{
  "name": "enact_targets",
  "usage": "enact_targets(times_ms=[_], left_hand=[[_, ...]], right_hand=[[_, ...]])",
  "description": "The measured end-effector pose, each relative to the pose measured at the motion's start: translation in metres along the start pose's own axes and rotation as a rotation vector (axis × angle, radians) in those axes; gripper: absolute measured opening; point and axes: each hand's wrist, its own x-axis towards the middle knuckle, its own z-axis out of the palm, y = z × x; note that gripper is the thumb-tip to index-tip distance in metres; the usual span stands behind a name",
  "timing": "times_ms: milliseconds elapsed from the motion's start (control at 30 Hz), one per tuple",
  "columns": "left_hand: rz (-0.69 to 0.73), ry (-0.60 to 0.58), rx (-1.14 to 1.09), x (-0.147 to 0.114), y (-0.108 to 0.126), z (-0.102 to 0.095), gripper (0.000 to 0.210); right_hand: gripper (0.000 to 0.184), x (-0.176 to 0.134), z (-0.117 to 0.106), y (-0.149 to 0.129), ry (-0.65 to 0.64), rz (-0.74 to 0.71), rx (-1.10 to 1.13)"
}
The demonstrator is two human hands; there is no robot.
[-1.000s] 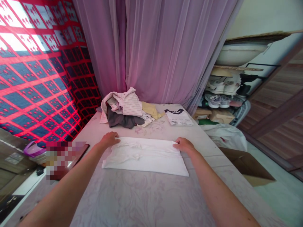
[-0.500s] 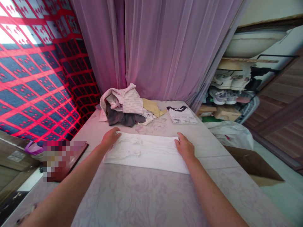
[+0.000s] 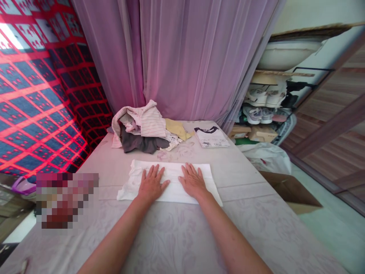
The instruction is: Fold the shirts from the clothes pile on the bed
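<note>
A white folded garment (image 3: 173, 195) lies flat across the patterned bed or table cover (image 3: 171, 236) in front of me; its exact kind is hard to make out. My left hand (image 3: 152, 183) rests palm down on its left half, fingers spread. On the right half my right hand (image 3: 193, 180) lies flat too, fingers stretched away from me. The garment's left end is slightly crumpled, with a wavy edge. Neither hand grips the cloth.
Behind lies a heap of clothes (image 3: 142, 127), pink striped, dark grey and yellow. A folded white shirt with dark collar (image 3: 212, 137) sits right of it. Beyond the right edge stand a cardboard box (image 3: 288, 190), a plastic bag (image 3: 265, 158) and a shoe rack (image 3: 261, 102).
Both hands have let go of the garment's far corners and moved inward, now lying flat on top of it. The view has shifted slightly to the right.
</note>
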Motion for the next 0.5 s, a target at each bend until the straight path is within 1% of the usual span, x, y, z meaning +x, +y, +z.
enact_targets(times_ms=[167, 233, 333, 500], left_hand=[[0.005, -0.006, 0.008, 0.002, -0.005, -0.002, 0.061], [0.003, -0.004, 0.009, 0.002, -0.004, -0.003, 0.061], [-0.002, 0.011, 0.002, 0.001, -0.002, -0.004, 0.059], [-0.009, 0.031, 0.006, -0.001, -0.001, -0.003, 0.057]], right_hand=[[0.06, -0.012, -0.009, 0.04, 0.008, 0.139, -0.034], [0.059, -0.015, -0.011, 0.051, 0.009, 0.175, -0.039], [0.059, -0.017, -0.009, 0.055, 0.016, 0.186, -0.043], [0.058, -0.018, -0.007, 0.05, 0.053, 0.18, -0.051]])
